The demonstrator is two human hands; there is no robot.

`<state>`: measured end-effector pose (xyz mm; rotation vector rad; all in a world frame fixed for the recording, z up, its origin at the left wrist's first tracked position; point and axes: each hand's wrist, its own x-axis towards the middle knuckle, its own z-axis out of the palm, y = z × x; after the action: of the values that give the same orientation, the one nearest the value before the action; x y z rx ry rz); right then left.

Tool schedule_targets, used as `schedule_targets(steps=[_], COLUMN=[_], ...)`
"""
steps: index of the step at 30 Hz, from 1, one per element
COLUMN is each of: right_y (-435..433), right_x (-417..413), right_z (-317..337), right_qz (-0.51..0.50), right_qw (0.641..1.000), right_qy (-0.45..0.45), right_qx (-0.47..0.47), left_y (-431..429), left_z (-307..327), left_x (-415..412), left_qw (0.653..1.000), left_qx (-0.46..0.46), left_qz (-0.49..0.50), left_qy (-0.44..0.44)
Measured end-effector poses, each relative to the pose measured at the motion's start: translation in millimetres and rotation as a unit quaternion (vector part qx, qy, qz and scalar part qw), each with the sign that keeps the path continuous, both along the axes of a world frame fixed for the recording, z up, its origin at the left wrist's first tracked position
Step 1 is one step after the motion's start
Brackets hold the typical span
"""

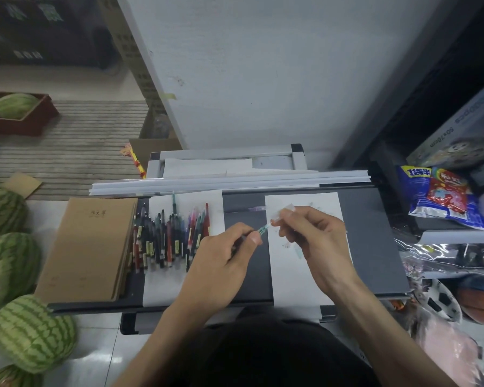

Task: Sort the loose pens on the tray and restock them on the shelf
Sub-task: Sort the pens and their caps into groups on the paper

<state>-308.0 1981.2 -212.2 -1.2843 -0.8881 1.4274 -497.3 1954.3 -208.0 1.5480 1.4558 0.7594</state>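
**Status of work**

1. The tray [375, 247] lay across the worktop in front of the person. Two paper sheets lay on it: the left sheet [162, 286] and the right sheet [294, 283].
2. The pile of pens [168, 238] lay on the left sheet, mixed in colour and roughly parallel, just beside the stack of brown notebooks [92, 247]. The pile looked unsorted.
3. One pale pen [256, 208] lay apart on the bare tray between the two sheets. No other separated group was visible.
4. The teal pen [264, 228] was held above the tray, between the two sheets.

**State of each grip**

- The left hand [224, 252] had its grip closed round the barrel of the teal pen, tip pointing right.
- The right hand [310, 236] pinched a small clear piece [284, 212], probably the pen's cap, close to the pen's tip.

**Assessment**

The right sheet carried faint marks, which suggested that pens were being tried on it, one at a time. Sorting appeared to be at an early stage, since nearly all the pens were in the pile. No pens were seen on the shelf [458, 236] at the right, so restocking was judged not yet begun.
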Motion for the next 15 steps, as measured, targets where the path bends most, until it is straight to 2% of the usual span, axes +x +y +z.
schedule_targets(steps=[4,9,15], right_y=[-3,-5,0], right_x=[-6,-11,-11], right_z=[-5,-13,-23], right_qz=[0.036,0.052,0.072], right_qw=[0.998,0.999,0.997], right_qy=[-0.046,-0.008,-0.028], right_qx=[0.008,-0.006,-0.029], left_y=[2,9,18], left_z=[-6,-19,-36], left_x=[-1,-4,-7], left_qw=[1.0,0.998,0.998], left_qx=[0.015,0.041,0.011], left_qz=[-0.005,-0.01,-0.031], left_qy=[0.022,0.052,0.062])
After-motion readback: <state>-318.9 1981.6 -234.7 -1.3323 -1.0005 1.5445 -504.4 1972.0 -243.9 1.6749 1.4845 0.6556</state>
